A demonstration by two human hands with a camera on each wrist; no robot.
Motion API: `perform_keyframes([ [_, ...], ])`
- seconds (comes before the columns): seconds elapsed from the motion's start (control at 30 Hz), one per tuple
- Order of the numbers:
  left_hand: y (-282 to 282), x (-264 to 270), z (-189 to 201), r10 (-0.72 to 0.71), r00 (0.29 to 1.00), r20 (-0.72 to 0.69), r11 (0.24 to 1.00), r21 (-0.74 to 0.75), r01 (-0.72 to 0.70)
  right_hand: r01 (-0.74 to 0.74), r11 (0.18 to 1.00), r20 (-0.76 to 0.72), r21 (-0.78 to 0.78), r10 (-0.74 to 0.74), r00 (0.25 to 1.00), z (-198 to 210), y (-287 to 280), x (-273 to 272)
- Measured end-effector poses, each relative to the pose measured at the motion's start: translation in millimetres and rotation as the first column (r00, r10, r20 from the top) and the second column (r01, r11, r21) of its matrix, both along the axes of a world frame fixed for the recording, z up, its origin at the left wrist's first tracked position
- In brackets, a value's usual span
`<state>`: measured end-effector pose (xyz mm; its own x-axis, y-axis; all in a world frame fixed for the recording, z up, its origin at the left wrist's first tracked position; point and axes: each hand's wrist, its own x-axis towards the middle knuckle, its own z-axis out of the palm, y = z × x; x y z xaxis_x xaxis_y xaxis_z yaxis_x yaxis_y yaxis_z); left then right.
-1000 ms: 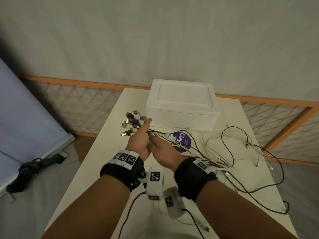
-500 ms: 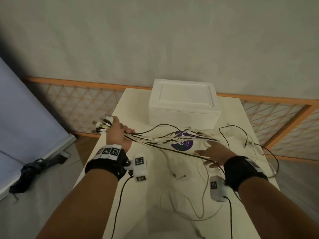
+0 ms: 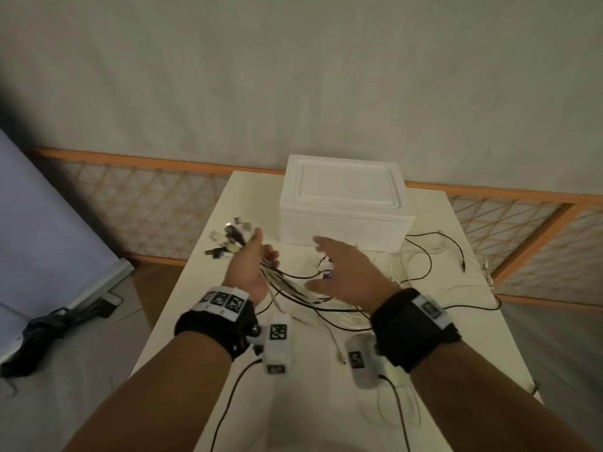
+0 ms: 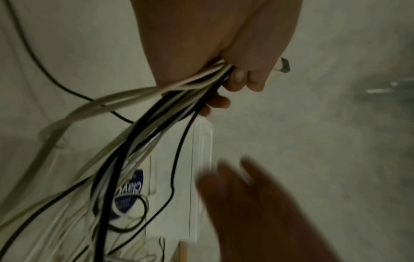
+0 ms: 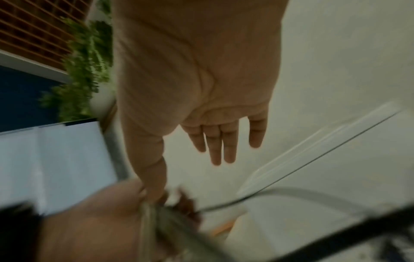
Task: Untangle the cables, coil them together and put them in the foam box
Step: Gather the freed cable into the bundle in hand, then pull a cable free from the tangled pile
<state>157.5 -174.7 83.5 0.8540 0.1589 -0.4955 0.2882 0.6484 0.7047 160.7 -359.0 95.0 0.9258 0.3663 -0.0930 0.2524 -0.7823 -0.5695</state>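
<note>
Left hand [image 3: 248, 269] clenched round a bundle of black and white cables [image 4: 179, 99], plug ends [image 3: 230, 239] fanning out past the knuckles, over the left part of the table [image 3: 456, 337]. Right hand [image 3: 346, 272] released, fingers [image 5: 220, 141] straight and spread, holding nothing, just beside the bundle. Loose cable lengths trail across the table to the right. Foam box [image 3: 346, 203] at the far edge, lid on.
</note>
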Motion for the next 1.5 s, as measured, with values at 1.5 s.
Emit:
perform_keyframes([
  [1.5, 37.9, -31.5, -24.5, 0.019, 0.978, 0.209, 0.996, -0.093, 0.000, -0.176, 0.980, 0.035, -0.094, 0.180, 0.983, -35.4, 80.9, -32.3],
])
